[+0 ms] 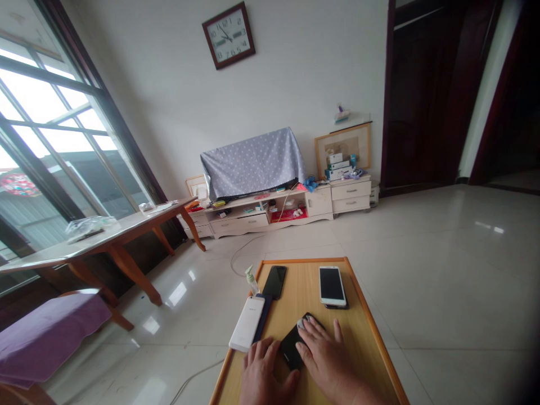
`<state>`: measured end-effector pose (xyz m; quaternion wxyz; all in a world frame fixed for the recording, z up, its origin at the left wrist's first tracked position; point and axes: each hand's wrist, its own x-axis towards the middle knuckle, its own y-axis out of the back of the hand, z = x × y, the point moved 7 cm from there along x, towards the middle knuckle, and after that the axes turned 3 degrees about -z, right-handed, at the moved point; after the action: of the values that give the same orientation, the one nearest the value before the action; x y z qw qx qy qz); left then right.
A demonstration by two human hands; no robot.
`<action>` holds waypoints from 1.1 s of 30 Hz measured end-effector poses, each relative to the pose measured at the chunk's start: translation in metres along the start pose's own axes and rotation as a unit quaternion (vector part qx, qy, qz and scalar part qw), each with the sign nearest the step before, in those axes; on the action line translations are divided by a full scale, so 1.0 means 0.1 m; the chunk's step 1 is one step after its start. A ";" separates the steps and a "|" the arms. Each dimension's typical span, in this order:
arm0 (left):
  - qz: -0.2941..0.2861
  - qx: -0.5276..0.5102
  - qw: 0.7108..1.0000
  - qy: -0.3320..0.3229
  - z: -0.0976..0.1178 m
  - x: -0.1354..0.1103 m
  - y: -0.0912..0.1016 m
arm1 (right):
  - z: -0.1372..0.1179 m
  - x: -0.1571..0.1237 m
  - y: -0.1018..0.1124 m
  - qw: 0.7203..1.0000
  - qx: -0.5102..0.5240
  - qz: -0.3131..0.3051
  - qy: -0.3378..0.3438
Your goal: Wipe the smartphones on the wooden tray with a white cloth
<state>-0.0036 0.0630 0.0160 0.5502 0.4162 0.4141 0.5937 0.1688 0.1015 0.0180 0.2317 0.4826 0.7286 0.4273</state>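
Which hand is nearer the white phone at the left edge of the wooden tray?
Left. The left hand lies just below and to the right of the white phone; the right hand is farther right, resting on a black phone.

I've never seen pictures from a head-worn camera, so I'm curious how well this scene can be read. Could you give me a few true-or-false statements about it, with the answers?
1. The right hand rests on a black phone, with a small grey cloth at its fingertips. True.
2. The left hand is holding the pump bottle. False: the bottle stands at the far edge of the wooden board, apart from both hands.
3. A white phone lies on top of a dark phone. True.
4. The wall clock is round. False: it is square, with a dark frame.
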 end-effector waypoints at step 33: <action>0.000 -0.003 1.000 -0.001 0.01 -0.02 0.02 | 0.05 0.02 0.01 0.999 -0.027 0.020 -0.015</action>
<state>-0.0032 0.0607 0.0179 0.5516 0.4157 0.4115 0.5946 0.1721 0.1053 0.0168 0.2473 0.4971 0.7032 0.4441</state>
